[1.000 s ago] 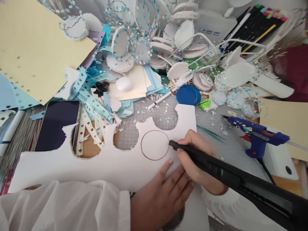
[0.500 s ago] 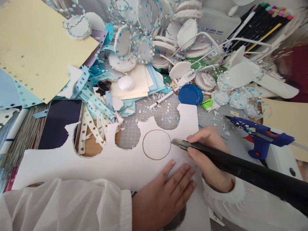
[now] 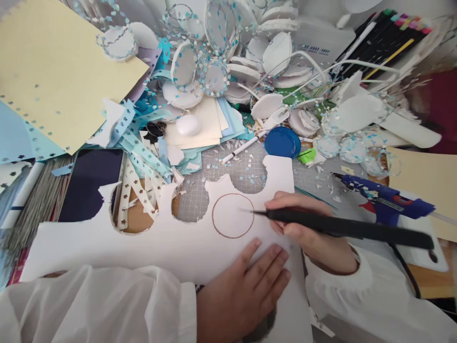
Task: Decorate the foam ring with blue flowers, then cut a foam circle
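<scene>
A white foam board (image 3: 157, 247) with rounded notches along its far edge lies in front of me. A circle outline (image 3: 233, 237) in thin brown line is drawn on it, close to one notch. My left hand (image 3: 246, 290) rests flat on the board just below the circle, fingers stretched out. Above the circle's right side, my right hand (image 3: 323, 245) grips a black craft knife (image 3: 360, 227) between thumb and fingers. Its blade points left over the circle's right edge; motion blurs the tip, so I cannot tell whether it touches the board.
A blue glue gun (image 3: 389, 195) lies at right, near a blue lid (image 3: 282, 142). White foam discs (image 3: 183, 93) and paper pile up at the back. A dark phone (image 3: 89, 186) sits left, beside thin wires (image 3: 43, 205). A grey cutting mat (image 3: 246, 164) shows between scraps.
The craft knife has turned in my right hand: its handle now lies more level and its blade shows edge-on, further left over the circle. My left hand stays put.
</scene>
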